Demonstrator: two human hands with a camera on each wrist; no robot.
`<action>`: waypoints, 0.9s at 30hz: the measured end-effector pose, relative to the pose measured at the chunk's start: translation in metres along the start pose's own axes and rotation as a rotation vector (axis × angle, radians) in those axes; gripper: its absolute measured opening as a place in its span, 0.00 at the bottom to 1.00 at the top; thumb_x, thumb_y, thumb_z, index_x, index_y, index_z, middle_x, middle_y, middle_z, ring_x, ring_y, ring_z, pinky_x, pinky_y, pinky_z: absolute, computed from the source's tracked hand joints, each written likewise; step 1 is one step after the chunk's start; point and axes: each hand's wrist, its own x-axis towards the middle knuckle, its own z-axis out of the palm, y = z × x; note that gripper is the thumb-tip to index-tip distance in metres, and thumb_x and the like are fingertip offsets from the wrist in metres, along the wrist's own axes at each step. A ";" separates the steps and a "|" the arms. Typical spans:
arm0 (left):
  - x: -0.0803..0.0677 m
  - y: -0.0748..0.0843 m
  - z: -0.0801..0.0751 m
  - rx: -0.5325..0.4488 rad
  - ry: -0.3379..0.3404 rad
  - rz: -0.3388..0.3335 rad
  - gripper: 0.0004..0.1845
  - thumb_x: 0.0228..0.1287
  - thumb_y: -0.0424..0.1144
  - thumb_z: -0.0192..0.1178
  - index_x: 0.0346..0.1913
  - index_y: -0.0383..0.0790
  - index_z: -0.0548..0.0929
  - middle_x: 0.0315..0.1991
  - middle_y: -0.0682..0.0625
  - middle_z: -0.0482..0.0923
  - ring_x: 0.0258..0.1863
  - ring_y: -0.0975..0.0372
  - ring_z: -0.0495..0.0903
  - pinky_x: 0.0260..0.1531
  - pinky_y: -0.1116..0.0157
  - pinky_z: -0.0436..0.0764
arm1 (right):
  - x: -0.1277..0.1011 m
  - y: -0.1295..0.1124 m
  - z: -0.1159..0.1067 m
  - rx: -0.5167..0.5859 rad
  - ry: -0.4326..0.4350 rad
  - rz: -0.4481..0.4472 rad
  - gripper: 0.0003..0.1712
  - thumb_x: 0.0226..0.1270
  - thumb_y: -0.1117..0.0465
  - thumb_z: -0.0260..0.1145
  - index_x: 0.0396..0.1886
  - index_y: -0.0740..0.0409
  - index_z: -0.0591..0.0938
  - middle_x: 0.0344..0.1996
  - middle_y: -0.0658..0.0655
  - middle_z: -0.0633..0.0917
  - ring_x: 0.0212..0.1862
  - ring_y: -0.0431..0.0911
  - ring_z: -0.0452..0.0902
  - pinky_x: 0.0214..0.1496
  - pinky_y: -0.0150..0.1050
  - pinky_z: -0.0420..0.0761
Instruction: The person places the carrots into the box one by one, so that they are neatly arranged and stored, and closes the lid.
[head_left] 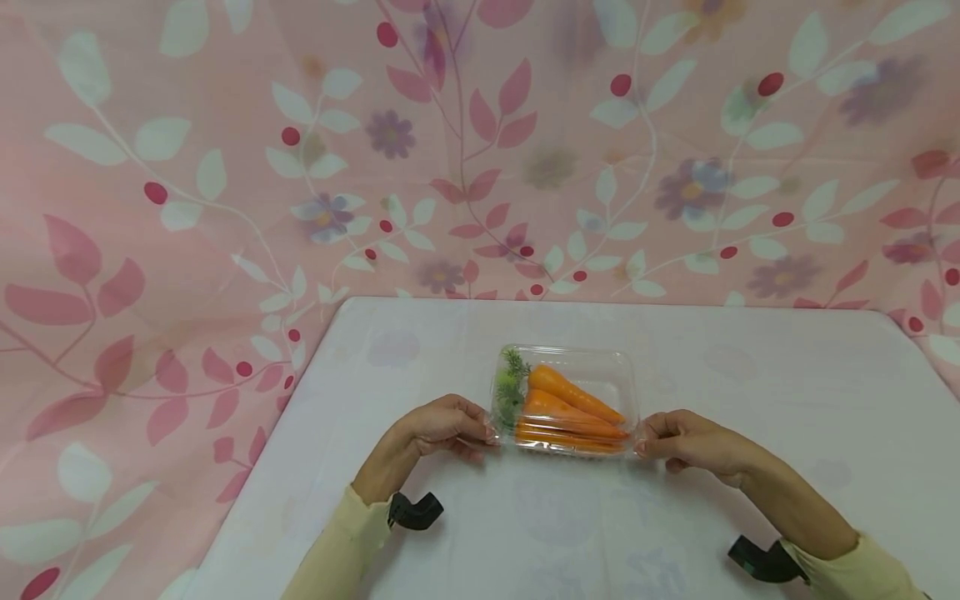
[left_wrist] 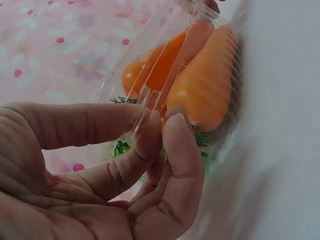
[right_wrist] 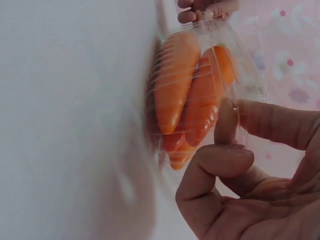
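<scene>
Pink flowery curtain behind, white table in front. Clear plastic box near the table's middle, lid closed, orange carrots with green tops inside. Left hand pinching the box's left edge, right hand pinching its right edge, fingers curled.
</scene>
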 end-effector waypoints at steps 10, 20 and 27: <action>0.000 0.000 -0.002 0.012 -0.017 -0.002 0.04 0.61 0.28 0.61 0.31 0.31 0.85 0.35 0.40 0.86 0.34 0.57 0.85 0.36 0.60 0.85 | -0.002 0.002 -0.005 -0.016 -0.043 -0.012 0.10 0.72 0.61 0.62 0.33 0.64 0.76 0.32 0.54 0.75 0.32 0.43 0.67 0.29 0.34 0.69; -0.005 0.001 -0.005 0.169 -0.071 0.018 0.17 0.65 0.36 0.61 0.44 0.20 0.82 0.40 0.33 0.84 0.40 0.48 0.84 0.34 0.56 0.85 | -0.006 -0.002 -0.010 -0.099 -0.036 0.037 0.18 0.75 0.56 0.59 0.39 0.71 0.80 0.32 0.58 0.77 0.28 0.44 0.66 0.28 0.35 0.70; -0.018 0.011 -0.015 0.354 0.028 0.086 0.17 0.69 0.39 0.59 0.49 0.26 0.84 0.45 0.36 0.83 0.46 0.43 0.82 0.35 0.55 0.85 | -0.012 -0.008 -0.018 -0.295 0.022 -0.017 0.14 0.75 0.54 0.61 0.46 0.60 0.83 0.38 0.59 0.81 0.34 0.52 0.75 0.29 0.36 0.72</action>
